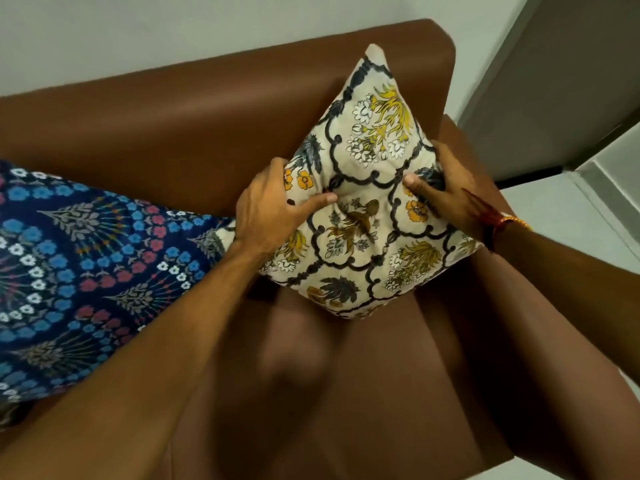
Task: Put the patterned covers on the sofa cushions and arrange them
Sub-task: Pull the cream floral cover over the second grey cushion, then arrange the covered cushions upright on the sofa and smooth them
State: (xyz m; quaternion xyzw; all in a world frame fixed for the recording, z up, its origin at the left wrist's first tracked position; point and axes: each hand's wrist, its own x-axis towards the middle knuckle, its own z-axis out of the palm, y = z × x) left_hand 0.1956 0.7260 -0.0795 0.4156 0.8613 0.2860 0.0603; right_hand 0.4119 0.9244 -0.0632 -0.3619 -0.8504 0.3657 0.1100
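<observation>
Probably a home living room: a brown leather sofa (214,109) with patterned cushions (374,188) against a plain wall (173,29).

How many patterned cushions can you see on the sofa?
2: a cream floral cushion standing on one corner between both hands, and a dark blue flowered one lying at the left edge, partly cut off. Others may sit outside view.

Floral cushion (367,188) stands on sofa (214,109), right of patterned fabric (79,271).

Your left hand (273,209) and right hand (446,188) grip cream floral cushion (363,202), standing on corner against brown sofa (207,126) backrest; blue patterned cushion (79,271) lies left of it.
</observation>
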